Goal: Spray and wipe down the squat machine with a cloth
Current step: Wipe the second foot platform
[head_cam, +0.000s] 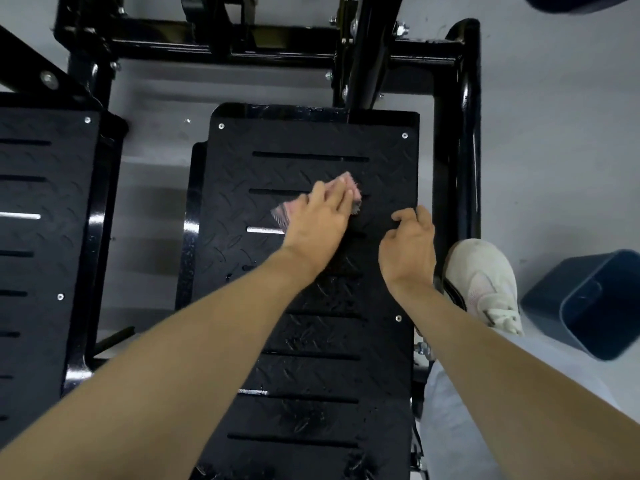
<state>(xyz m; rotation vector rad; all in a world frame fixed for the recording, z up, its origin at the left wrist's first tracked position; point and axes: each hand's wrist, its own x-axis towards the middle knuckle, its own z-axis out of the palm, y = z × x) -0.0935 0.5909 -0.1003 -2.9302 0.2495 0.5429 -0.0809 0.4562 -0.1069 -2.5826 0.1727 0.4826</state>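
A black diamond-plate footplate (322, 375), slotted across, filled the centre above grey floor (554, 150). At three o'clock a pale sneaker (481, 278) stood beside its edge, with a dark blue bin (588, 306) beyond. A second footplate (41, 237) lay at nine o'clock. Mid-plate, the left hand (318, 220) pressed flat, fingers straight, on a pink cloth (282, 214) that showed past its fingertips and at its nine o'clock. The right hand (408, 247), near at three o'clock, was loosely curled, grasping nothing. The black frame (277, 46) crossed at twelve o'clock.
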